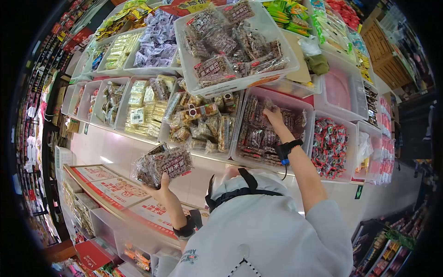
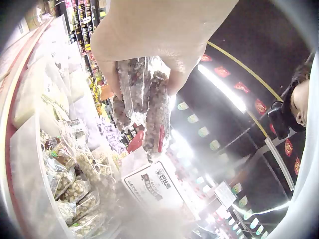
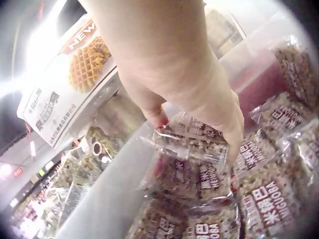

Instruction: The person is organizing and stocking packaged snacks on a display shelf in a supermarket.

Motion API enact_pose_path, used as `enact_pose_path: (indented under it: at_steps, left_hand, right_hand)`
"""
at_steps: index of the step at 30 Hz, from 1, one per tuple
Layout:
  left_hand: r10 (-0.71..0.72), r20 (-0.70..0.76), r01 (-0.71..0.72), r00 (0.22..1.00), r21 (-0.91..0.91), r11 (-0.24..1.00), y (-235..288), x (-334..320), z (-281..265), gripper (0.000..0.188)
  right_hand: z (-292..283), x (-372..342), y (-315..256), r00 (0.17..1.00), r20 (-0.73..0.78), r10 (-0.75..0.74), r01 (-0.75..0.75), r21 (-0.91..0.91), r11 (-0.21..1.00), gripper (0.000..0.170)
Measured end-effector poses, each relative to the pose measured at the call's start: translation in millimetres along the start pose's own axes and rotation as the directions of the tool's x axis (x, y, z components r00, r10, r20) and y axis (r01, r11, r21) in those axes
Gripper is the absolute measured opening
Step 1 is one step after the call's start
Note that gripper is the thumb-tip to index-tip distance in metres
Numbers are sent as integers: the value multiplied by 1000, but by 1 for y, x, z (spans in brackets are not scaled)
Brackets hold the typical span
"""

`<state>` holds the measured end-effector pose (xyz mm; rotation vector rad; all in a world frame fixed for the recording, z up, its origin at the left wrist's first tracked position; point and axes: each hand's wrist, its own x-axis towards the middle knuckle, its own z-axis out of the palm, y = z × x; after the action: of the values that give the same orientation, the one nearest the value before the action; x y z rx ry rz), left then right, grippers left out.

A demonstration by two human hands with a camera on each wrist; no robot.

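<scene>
My left hand (image 1: 164, 197) holds a few clear-wrapped puffed rice snack packets (image 1: 167, 162) out over the aisle, to the left of the bins. In the left wrist view the thumb and fingers pinch the packets (image 2: 158, 112) from both sides, the packets hanging side by side. My right hand (image 1: 275, 121) reaches into a clear plastic bin (image 3: 107, 186) of the same brown packets. There it grips one packet (image 3: 192, 144) between thumb and fingers, just over the other packets (image 3: 269, 201) lying in the bin.
Another tub (image 1: 240, 85) heaped with such packets stands raised behind. Bins of yellow-wrapped snacks (image 1: 198, 127) and red-wrapped candies (image 1: 330, 147) flank the right hand's bin. A printed carton (image 3: 55, 102) shows beside it. A low counter with red-edged signs (image 1: 122, 191) lies at left.
</scene>
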<state>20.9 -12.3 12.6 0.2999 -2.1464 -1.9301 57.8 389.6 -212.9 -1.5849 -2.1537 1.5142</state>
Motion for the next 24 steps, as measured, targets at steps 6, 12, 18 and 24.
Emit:
enact_pose_path:
  at_steps: [6, 12, 18, 24]
  left_hand:
    - [-3, -48, 9, 999, 133, 991, 8, 2, 9, 77]
    - [5, 30, -5, 1000, 5, 1000, 5, 5, 9, 79]
    - [-27, 32, 25, 999, 57, 998, 1, 7, 9, 78]
    - [-13, 85, 15, 996, -18, 1000, 5, 9, 11, 80]
  right_hand:
    - [22, -22, -21, 967, 142, -214, 161, 313, 936, 68]
    - [22, -30, -28, 961, 275, -33, -17, 175, 984, 63]
    - [39, -21, -20, 978, 168, -125, 133, -38, 990, 78]
    - [43, -21, -30, 973, 183, -142, 172, -161, 972, 88]
